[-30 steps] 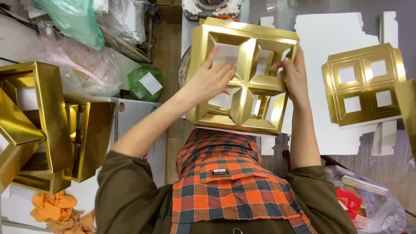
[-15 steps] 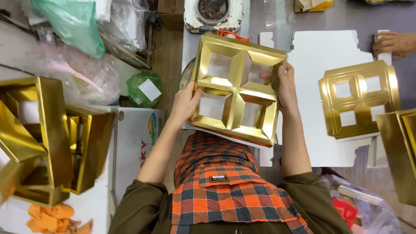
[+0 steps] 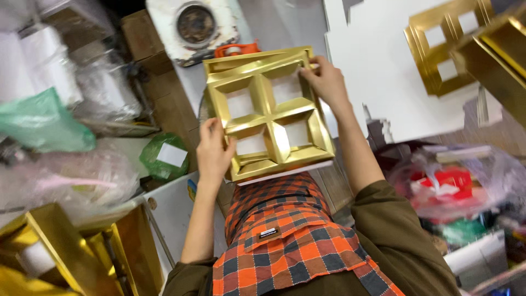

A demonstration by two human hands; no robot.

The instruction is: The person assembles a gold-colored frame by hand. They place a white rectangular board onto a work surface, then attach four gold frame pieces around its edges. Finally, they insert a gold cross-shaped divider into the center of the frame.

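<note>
The left hand (image 3: 213, 151) is curled around the near left edge of a gold four-compartment tray insert (image 3: 271, 112), its fingers wrapped onto the gold rim beside the lower left cell and its thumb side pressed against the outer wall, so the grasp is firm on the tray. The right hand (image 3: 327, 82) pinches the far right corner of the same insert, fingertips closed over the rim near the upper right cell. The insert is held tilted above the person's lap, over an orange, black and grey plaid apron (image 3: 290, 244), and it rests on a thin white board whose edge shows along the near side. Its four square cells have sloping gold walls and white bottoms, and each one shows only that white base. Just behind the insert lies a second gold piece (image 3: 246, 59), partly covered by it, and touching that from behind is an orange tape dispenser (image 3: 234, 50). Farther behind stands a worn white round-topped appliance (image 3: 193, 27). Right of the insert lies a large white cardboard sheet (image 3: 372, 71), and on its far right a second gold grid insert (image 3: 446, 46) with white showing through its openings. Left of the insert sit a green bundle with a white label (image 3: 164, 158) and clear plastic bags (image 3: 66, 175); near left are stacked gold box frames (image 3: 66, 257).
</note>
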